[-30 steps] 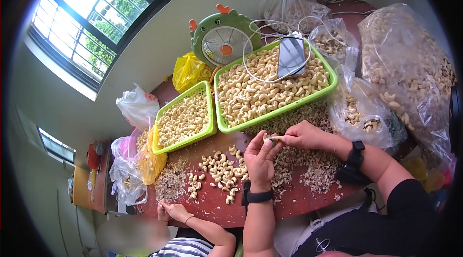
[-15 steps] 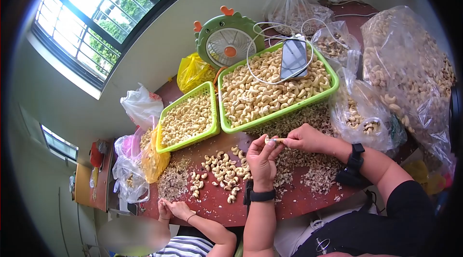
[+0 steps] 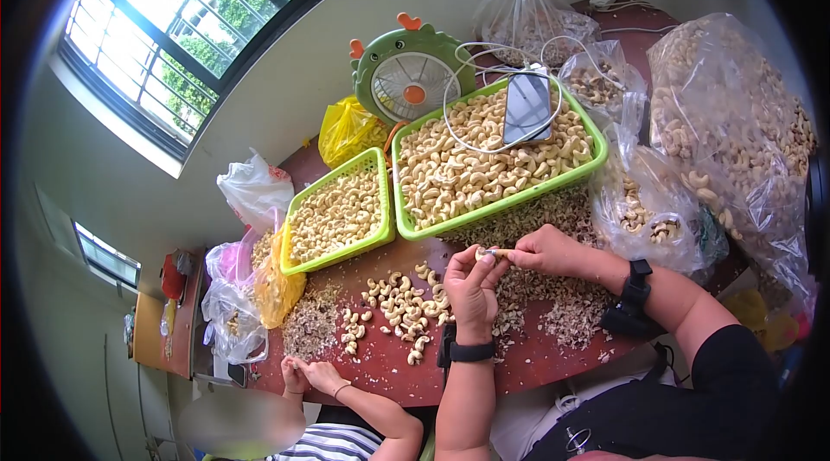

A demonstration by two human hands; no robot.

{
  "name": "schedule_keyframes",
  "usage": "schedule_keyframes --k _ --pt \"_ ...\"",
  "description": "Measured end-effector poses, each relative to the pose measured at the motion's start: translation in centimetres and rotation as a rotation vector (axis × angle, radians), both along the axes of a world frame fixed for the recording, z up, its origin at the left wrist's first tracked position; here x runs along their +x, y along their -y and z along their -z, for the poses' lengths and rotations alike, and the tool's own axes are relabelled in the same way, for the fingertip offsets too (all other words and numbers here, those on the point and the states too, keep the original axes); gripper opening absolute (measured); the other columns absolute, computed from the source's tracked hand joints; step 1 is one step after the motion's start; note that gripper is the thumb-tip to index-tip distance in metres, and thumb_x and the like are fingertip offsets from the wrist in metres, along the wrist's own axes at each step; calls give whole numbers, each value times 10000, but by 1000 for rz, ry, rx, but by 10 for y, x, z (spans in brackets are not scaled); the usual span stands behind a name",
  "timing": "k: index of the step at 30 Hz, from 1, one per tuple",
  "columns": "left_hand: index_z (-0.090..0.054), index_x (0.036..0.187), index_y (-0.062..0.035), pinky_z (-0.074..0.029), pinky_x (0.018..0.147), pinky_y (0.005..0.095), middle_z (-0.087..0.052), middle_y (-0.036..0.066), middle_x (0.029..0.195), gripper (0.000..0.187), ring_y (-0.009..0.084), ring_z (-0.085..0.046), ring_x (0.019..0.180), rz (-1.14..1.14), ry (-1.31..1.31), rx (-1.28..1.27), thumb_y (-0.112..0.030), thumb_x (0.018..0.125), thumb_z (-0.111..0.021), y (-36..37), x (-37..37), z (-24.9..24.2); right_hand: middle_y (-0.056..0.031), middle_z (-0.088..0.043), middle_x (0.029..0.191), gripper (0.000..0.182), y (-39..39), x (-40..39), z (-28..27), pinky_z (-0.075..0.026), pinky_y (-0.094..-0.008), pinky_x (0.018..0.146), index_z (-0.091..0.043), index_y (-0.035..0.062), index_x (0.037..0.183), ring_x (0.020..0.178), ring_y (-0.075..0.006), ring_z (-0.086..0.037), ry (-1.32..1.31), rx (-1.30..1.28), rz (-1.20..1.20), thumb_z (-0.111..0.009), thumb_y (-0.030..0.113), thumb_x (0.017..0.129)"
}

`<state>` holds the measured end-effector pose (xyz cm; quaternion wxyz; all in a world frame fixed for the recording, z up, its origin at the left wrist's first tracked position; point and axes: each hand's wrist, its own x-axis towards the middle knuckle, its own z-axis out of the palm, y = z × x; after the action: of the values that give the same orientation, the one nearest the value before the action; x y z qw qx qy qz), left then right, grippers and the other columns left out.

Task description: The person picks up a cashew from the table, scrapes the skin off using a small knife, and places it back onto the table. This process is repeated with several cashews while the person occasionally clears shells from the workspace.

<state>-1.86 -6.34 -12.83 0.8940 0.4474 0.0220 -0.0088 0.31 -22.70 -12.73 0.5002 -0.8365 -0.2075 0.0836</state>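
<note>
Left hand (image 3: 469,288) raised above red table (image 3: 380,370), fingers curled, thumb and fingertips pinching cashew nut (image 3: 481,252). Right hand (image 3: 543,249) meets it from right, fingers pressed together on small tool (image 3: 497,252) touching nut. Both over heap of peeled skins (image 3: 553,305). Loose cashews (image 3: 399,304) lie just left of left hand. Behind: large green basket (image 3: 493,206) of cashews with phone (image 3: 526,106) on top, small green basket (image 3: 333,210) beside it. Another person's hands (image 3: 309,372) at table's near-left edge.
</note>
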Motion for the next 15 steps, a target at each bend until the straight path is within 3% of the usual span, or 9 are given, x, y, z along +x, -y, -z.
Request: schedule_keyframes --k 6,11,15 --pt "-486 968 9 -525 733 333 -560 110 883 217 210 -581 818 32 -32 -73 59 760 -520 1 3 7 -90 -517 527 347 -1 -5 -6 -386 -296 465 -586 7 691 475 -125 -458 -114 80 74 -518 331 798" --pt "-469 1067 20 -520 742 357 -567 110 885 305 212 -584 816 44 -50 -50 67 768 -506 -1 3 5 -89 -493 502 355 -1 2 7 -381 -294 459 -585 12 686 464 -124 -447 5 20 2 -507 339 803" --pt "-456 1099 20 -510 758 380 -565 101 901 315 214 -572 856 57 -38 -120 27 788 -502 0 0 1 -95 -490 503 356 0 0 2 -383 -295 464 -584 11 688 460 -130 -446 -88 47 5 -507 340 802"
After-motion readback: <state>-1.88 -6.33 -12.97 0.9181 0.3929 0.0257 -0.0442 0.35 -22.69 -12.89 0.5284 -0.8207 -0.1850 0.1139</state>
